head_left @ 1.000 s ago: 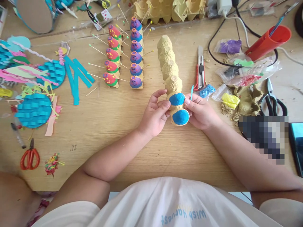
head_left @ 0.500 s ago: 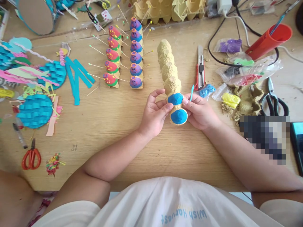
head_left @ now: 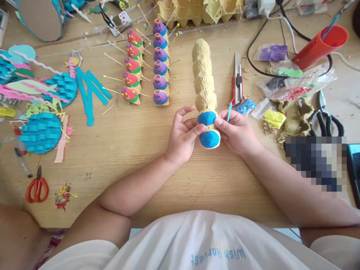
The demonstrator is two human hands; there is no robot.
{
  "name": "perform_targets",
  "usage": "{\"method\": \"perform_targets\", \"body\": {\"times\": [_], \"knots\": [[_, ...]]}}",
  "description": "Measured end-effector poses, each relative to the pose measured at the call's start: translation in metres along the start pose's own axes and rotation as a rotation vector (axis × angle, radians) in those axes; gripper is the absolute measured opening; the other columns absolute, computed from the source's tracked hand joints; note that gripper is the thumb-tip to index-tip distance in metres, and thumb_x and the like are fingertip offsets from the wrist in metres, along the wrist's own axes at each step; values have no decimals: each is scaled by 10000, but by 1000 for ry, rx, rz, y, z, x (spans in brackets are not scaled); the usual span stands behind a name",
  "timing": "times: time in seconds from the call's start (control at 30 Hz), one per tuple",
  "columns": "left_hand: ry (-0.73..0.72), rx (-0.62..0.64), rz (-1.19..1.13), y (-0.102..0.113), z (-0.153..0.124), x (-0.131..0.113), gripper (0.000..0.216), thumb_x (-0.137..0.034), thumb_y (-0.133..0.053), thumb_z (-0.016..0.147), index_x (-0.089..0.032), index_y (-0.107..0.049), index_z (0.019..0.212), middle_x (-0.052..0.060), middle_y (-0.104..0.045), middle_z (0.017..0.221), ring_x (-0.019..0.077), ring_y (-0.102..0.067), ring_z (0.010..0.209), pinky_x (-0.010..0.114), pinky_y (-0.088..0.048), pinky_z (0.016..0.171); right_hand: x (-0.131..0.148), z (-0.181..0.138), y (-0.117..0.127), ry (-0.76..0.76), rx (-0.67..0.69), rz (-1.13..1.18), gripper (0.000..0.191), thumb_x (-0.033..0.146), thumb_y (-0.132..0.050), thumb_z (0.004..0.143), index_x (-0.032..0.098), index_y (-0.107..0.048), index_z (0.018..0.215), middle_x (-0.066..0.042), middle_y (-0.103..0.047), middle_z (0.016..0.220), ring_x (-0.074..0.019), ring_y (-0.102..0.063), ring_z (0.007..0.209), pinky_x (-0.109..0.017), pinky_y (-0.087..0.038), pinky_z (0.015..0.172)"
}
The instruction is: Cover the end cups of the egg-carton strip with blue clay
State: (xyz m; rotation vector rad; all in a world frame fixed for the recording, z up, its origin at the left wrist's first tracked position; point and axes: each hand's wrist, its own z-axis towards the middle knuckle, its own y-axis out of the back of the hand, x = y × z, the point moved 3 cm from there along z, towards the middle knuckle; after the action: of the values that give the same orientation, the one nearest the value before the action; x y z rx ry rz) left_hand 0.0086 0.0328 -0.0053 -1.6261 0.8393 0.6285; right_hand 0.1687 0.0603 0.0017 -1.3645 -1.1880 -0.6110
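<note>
Swinging in the person's grip, the egg-carton strip (head_left: 204,80) now points almost straight away from the body: its far end has shifted to the right, while the near end has come left. The left thumb (head_left: 198,130) has also slid inward, from beside the upper blue patch (head_left: 206,118) to its lower edge, where the tip lies by the pale gap above the lower blue patch (head_left: 209,139).

For the work, this seems a small regrip that squares up the upper blue patch between the thumbs. Two near bumps are covered in blue; those beyond are bare, so much of the strip is uncovered.

Both hands have the strip by its near end, above the table (head_left: 157,180); whether the far end touches the wood, I cannot tell. The left hand (head_left: 182,140) pinches one side, forefinger raised and clear of it. The right hand (head_left: 237,131) pinches the other, thumb against the upper blue patch, with a thin blue stick (head_left: 230,111) poking up from among its fingers.

Just beyond the right hand lie a bag of blue clay (head_left: 246,107) and a utility knife (head_left: 238,80). Two rows of painted carton faces, one red and green (head_left: 131,65), one purple and blue (head_left: 160,68), stand well to the left, unmoved on the table.
</note>
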Motion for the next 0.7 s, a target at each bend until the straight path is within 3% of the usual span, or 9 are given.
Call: {"method": "perform_targets", "body": {"times": [0.27, 0.4, 0.53, 0.7], "knots": [[41, -31, -11, 3, -1, 4, 770, -353, -1139, 680, -302, -614, 1241, -76, -864, 866, 120, -802, 718, 224, -604, 712, -1, -3, 7, 35, -47, -126, 604, 673, -1104, 660, 247, -701, 808, 27, -663, 721, -128, -536, 631, -279, -422, 549], [38, -6, -17, 2, -1, 3, 759, -358, -1144, 672, -313, -637, 1235, -86, -864, 881, 107, -791, 715, 210, -595, 704, 0, -2, 5, 66, -28, -103, 582, 666, -1092, 691, 247, -703, 797, 44, -616, 673, -115, -496, 598, -270, -379, 522], [74, 17, -75, 3, 2, 4, 676, -440, -1092, 769, -341, -679, 1294, -71, -857, 969, 132, -839, 867, 238, -622, 776, 0, -1, 4, 48, -35, -78, 590, 672, -1092, 685, 244, -703, 801, 67, -573, 626, -88, -415, 532, -265, -325, 491], [88, -28, -81, 8, 5, 6, 524, -405, -1028, 861, -338, -681, 1248, -80, -840, 1008, 120, -832, 907, 247, -630, 841, 2, 0, 2, 10, 32, -82, 622, 716, -1074, 682, 231, -719, 841, 62, -600, 665, -84, -448, 535, -266, -373, 500]]}}
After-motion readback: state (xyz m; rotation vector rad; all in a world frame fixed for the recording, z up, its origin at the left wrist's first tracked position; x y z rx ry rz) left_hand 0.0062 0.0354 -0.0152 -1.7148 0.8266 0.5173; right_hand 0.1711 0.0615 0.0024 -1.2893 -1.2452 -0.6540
